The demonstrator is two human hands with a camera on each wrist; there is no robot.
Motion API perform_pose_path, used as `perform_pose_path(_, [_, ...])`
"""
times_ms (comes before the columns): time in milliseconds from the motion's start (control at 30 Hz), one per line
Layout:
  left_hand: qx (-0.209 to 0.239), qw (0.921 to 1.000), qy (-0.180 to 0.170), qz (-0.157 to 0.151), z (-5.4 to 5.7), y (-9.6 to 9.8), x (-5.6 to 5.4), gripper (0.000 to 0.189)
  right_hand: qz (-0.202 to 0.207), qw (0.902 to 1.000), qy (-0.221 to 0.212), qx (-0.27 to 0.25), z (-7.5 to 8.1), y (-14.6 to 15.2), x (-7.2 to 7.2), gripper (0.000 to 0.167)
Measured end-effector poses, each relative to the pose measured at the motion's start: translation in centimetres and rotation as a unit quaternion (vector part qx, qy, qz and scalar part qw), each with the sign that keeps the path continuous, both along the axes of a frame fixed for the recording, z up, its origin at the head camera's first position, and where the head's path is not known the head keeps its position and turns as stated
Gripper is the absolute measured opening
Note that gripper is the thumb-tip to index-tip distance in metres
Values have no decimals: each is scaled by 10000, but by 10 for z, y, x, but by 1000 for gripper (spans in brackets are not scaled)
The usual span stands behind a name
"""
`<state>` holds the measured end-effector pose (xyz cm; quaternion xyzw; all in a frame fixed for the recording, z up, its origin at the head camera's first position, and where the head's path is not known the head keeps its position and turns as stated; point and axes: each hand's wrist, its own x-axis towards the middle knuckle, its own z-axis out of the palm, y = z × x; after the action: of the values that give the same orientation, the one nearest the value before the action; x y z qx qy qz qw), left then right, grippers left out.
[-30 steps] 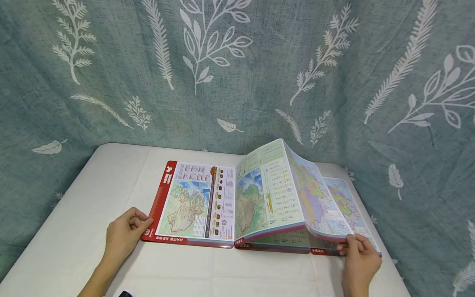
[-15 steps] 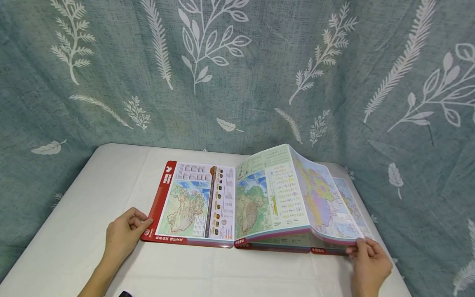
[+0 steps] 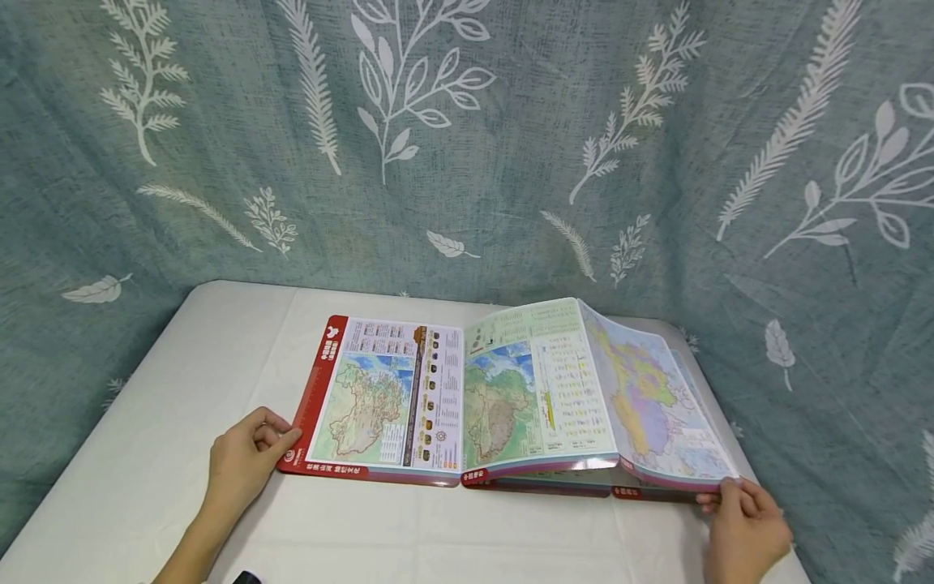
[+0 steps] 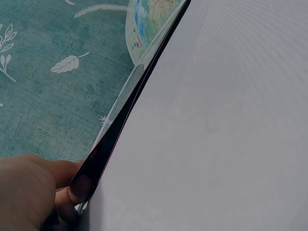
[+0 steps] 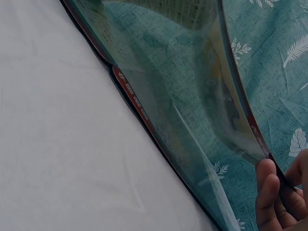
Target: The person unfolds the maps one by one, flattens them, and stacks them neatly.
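Note:
A glossy folding map (image 3: 434,397) lies spread across the table in several panels. Its left panel has a red edge (image 3: 314,397) and lies flat. At that panel's near left corner, my left hand (image 3: 244,454) pinches the red edge between thumb and fingers. The upper middle panel (image 3: 536,381) and right panel (image 3: 660,397) are raised off a lower layer, with a crease standing between them. My right hand (image 3: 747,523) pinches the near right corner of the raised right panel. In the right wrist view, the lower layer (image 5: 139,106) rests on the table below that lifted panel.
The table wears a white cloth (image 3: 496,539). A green curtain (image 3: 511,203) with white leaf patterns hangs behind and at both sides. A small black object (image 3: 246,577) shows at the bottom edge of the head view.
My right hand has moved right and toward me with the map's corner. The raised panels have flattened and spread, covering more of the lower layer. My left hand has stayed put.

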<state>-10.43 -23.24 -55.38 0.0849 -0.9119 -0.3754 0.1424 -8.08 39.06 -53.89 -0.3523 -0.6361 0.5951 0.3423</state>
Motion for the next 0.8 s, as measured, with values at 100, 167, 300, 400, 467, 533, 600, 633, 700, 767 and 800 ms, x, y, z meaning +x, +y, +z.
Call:
perform_pose_path(100, [16,10000,5,-10,-1,-1,0,21,-90,9999,11,53,-1,2,1,5])
perform_pose_path(167, [27,10000,9,-28,-1,-1,0,21,-135,9999,-3,77,-1,3,2,5])
perform_pose_path(300, [4,10000,26,-38,-1,-2,0,21,-155,9998,-82,96,0,4,3,5])
perform_pose_path(400, [-17,10000,20,-30,-2,-2,1,21,-194,9994,-258,108,0,6,5,6])
perform_pose_path(467, [-1,10000,6,-33,-2,-2,1,21,-262,9990,-353,81,0,9,7,6])
perform_pose_path(533, [16,10000,-5,-39,-2,-2,1,20,-331,9981,-505,97,0,12,8,7])
perform_pose_path(600, [45,10000,2,-52,-1,-2,1,20,-400,9973,-602,108,0,17,9,8])
perform_pose_path(633, [54,10000,10,-56,-1,-2,1,20,-434,9968,-669,112,1,18,10,8])
perform_pose_path(700, [74,9999,18,-66,-1,-2,0,20,-482,9953,-822,151,2,21,11,11])
perform_pose_path(767, [98,9999,18,-73,0,-2,0,20,-522,9934,-996,234,3,23,12,14])
perform_pose_path(800, [103,9999,17,-71,0,-2,0,20,-527,9923,-1091,267,4,24,13,17])
